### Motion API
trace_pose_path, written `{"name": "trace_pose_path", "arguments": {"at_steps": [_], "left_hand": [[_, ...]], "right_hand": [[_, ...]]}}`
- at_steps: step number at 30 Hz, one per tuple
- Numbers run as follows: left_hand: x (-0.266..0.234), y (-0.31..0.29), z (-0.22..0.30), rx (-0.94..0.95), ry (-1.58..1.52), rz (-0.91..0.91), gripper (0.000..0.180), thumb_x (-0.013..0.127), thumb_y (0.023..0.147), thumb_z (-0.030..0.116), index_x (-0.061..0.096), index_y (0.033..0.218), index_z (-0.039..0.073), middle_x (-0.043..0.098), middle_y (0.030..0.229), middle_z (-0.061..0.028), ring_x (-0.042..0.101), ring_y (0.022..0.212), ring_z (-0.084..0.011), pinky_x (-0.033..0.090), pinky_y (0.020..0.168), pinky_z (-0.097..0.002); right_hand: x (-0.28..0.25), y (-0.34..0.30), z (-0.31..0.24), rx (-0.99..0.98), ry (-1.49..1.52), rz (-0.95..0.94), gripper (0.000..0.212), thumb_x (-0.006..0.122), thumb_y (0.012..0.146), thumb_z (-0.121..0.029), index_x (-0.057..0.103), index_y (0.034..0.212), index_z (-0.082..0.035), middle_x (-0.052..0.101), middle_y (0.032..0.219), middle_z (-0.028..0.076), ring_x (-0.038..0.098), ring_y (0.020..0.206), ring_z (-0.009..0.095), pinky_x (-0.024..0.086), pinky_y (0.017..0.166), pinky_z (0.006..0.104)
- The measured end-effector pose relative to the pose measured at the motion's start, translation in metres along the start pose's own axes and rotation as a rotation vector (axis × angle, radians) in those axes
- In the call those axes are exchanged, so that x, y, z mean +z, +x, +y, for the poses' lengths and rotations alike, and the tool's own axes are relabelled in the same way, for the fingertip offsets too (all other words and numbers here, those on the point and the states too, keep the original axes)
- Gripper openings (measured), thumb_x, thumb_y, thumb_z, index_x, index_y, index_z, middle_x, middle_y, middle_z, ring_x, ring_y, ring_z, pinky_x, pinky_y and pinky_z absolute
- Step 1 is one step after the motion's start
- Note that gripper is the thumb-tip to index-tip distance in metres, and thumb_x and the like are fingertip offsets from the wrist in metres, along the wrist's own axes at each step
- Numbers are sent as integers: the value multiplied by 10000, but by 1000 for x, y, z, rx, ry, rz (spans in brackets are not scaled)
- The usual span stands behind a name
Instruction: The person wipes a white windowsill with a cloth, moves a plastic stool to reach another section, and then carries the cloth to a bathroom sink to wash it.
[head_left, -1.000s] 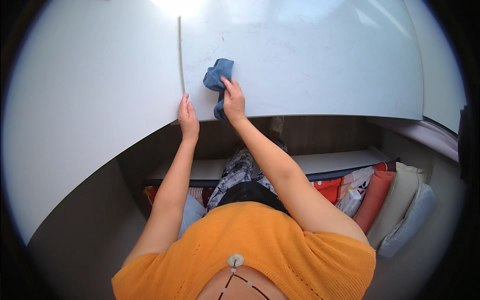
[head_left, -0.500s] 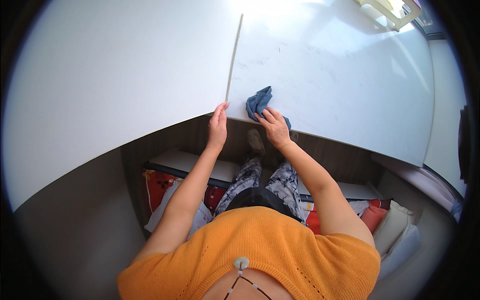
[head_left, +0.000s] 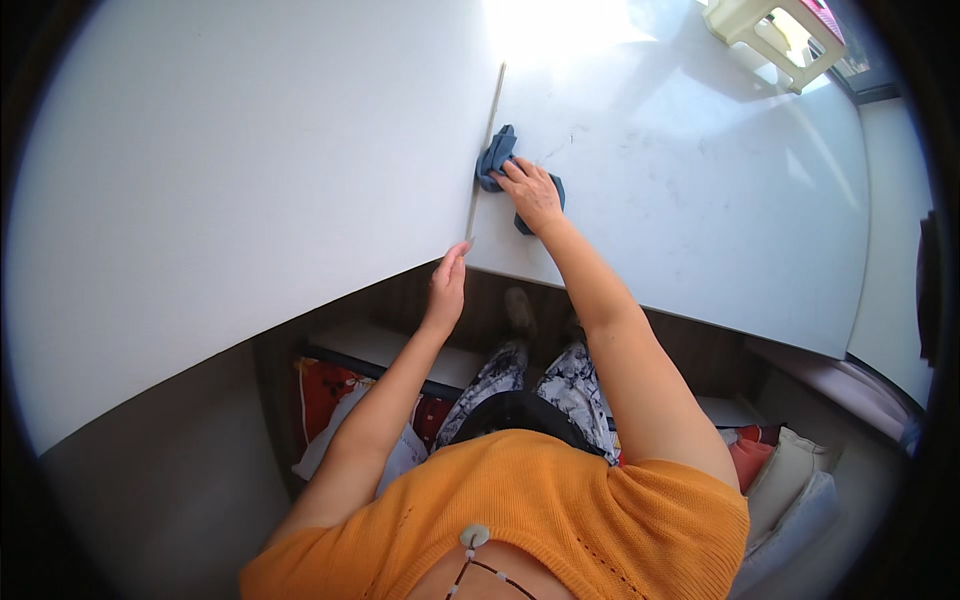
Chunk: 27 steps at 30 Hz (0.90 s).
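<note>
A crumpled blue cloth [head_left: 497, 152] lies on the white surface [head_left: 680, 215], up against the edge of the white panel. My right hand [head_left: 535, 193] presses down on the cloth, fingers bent over it, with folds showing on both sides. To the left spreads a large smooth white panel [head_left: 250, 170], its narrow edge [head_left: 484, 150] running away from me. At the near corner of that edge, my left hand [head_left: 450, 285] holds the panel with its fingertips; part of its grip is hidden.
A cream plastic stool [head_left: 775, 40] stands at the far right of the white surface. Faint dark smudges mark that surface. Below its front edge is a dark recess with my feet. Cushions [head_left: 785, 470] and red patterned fabric [head_left: 325, 390] lie beside and behind me.
My right hand has slid the cloth farther away and to the left, up to the panel's edge. My left hand stays at the panel's corner. The whole view has shifted slightly.
</note>
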<state>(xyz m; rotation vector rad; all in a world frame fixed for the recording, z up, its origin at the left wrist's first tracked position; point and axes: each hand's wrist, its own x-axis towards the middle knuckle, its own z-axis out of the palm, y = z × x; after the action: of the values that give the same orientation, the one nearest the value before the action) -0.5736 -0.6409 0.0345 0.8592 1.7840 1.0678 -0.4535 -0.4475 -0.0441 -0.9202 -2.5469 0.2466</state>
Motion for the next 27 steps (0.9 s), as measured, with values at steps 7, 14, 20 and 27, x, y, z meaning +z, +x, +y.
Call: {"name": "trace_pose_path", "arguments": {"at_steps": [7, 14, 20, 27], "left_hand": [[-3, -8, -14, 19, 18, 2, 372, 397, 1003, 194, 495, 1264, -51, 564, 1260, -157, 504, 1205, -214, 356, 1034, -312], [0, -3, -31, -69, 57, 56, 383, 400, 1000, 198, 489, 1269, -60, 557, 1266, -170, 508, 1206, -224, 358, 1039, -319], [-4, 16, -38, -59, 196, 187, 383, 415, 978, 187, 456, 1296, -24, 528, 1282, -216, 501, 1206, -324, 392, 1005, -380], [-9, 39, -65, 49, 338, 402, 434, 409, 963, 145, 359, 1357, -32, 390, 1394, -230, 362, 1303, -364, 294, 1076, -409]], "right_hand": [[-62, 46, 43, 324, 160, 253, 418, 507, 779, 27, 641, 1127, -161, 611, 1123, 39, 560, 1022, 298, 479, 848, 389], [-121, -48, 26, -42, 95, 161, 394, 554, 729, -8, 677, 1081, -137, 599, 1117, 40, 535, 1087, 266, 450, 871, 374], [-92, -104, -8, -532, 233, -298, 296, 545, 807, -154, 645, 1085, -183, 540, 1248, -17, 449, 1231, 185, 377, 1016, 366], [-37, -20, -17, -610, 328, -343, 212, 565, 782, -166, 698, 947, -159, 556, 1217, -22, 475, 1186, 182, 396, 975, 330]]}}
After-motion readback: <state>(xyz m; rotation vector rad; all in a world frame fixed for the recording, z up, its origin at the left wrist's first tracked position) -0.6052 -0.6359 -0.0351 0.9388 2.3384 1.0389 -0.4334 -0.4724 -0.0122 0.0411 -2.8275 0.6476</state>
